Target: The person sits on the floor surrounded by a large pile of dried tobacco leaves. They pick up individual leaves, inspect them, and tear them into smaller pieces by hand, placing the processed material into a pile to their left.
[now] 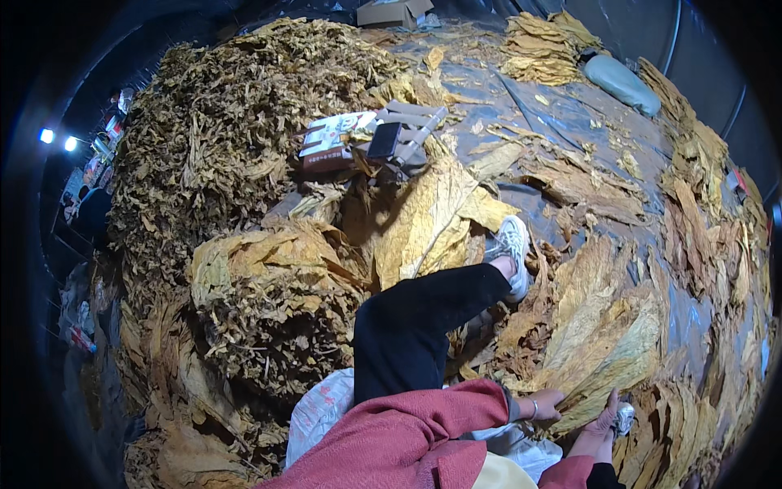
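My left hand (pixel 544 405), with a bracelet at the wrist, grips the near end of a broad yellow-brown dried tobacco leaf (pixel 611 360). On the other side of that end, my right hand (pixel 602 422) holds the edge with its thumb raised; its fingers are partly hidden. The leaf fans away from me between my two feet, overlapping other large leaves (pixel 580 293). Beyond my left shoe (pixel 514 257) lies a big pale yellow leaf (pixel 427 226). Darker crumpled leaves (pixel 528 324) lie beside the held one.
A tall heap of curled leaves (pixel 208 140) rises at the left, with a leaf bundle (pixel 275 299) nearer me. A phone (pixel 384 140) rests on flattened packaging (pixel 333 137). Dark plastic sheeting (pixel 464 122) covers the floor. At the back are a cardboard box (pixel 391 13) and a grey-green bag (pixel 622 84).
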A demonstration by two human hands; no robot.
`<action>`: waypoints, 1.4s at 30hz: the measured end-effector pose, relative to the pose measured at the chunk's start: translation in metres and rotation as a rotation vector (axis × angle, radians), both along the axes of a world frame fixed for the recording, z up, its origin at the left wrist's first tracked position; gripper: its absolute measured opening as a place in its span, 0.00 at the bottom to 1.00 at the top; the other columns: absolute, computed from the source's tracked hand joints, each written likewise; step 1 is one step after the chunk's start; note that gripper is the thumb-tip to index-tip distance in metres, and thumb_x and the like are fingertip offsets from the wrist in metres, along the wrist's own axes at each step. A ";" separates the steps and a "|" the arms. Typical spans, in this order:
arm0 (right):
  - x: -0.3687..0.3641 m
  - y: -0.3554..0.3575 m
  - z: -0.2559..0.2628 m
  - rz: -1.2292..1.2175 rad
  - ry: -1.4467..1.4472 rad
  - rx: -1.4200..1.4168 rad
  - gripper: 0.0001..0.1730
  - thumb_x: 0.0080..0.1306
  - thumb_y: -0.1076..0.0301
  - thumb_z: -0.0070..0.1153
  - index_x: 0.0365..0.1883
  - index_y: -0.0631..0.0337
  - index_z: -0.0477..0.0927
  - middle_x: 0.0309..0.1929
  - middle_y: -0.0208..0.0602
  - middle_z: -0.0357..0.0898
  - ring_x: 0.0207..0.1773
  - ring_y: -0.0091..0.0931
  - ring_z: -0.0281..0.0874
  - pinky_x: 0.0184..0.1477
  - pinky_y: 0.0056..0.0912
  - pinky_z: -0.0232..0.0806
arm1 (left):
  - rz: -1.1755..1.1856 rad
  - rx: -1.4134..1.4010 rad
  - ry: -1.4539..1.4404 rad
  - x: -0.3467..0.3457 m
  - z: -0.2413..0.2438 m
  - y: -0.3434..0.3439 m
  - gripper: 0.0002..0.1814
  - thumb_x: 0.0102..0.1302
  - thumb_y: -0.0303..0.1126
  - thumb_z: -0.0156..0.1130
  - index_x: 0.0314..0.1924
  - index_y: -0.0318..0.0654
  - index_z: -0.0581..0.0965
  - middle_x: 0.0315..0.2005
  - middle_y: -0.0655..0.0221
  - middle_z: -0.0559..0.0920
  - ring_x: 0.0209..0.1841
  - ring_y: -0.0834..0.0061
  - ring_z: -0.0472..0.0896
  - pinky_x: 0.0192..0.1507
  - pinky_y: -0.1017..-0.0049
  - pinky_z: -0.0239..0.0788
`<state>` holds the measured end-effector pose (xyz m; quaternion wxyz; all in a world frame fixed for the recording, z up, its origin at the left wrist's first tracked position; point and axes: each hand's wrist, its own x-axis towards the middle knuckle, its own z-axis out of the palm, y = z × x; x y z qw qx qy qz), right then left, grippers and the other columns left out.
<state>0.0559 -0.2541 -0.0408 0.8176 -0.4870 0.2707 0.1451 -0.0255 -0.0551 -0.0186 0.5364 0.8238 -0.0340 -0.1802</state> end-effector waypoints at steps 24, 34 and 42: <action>0.034 0.120 0.125 0.243 -0.271 0.174 0.21 0.64 0.68 0.44 0.54 0.62 0.63 0.46 0.43 0.72 0.45 0.34 0.74 0.45 0.37 0.70 | 0.360 -0.821 -0.001 0.007 0.083 0.043 0.27 0.57 0.30 0.57 0.56 0.31 0.61 0.44 0.69 0.73 0.46 0.80 0.70 0.51 0.78 0.60; 0.033 0.172 0.115 0.223 -0.154 0.238 0.24 0.55 0.77 0.57 0.49 0.61 0.65 0.41 0.34 0.75 0.39 0.24 0.75 0.42 0.25 0.70 | 0.315 -0.751 0.377 0.024 0.141 0.114 0.30 0.57 0.28 0.59 0.58 0.33 0.59 0.50 0.68 0.70 0.50 0.80 0.68 0.53 0.78 0.60; 0.032 0.172 0.111 0.210 -0.175 0.446 0.31 0.60 0.62 0.53 0.59 0.60 0.57 0.47 0.37 0.71 0.47 0.27 0.72 0.47 0.32 0.68 | 0.308 -0.719 0.233 0.074 0.123 0.150 0.28 0.54 0.23 0.58 0.56 0.33 0.63 0.46 0.71 0.73 0.47 0.82 0.71 0.51 0.78 0.62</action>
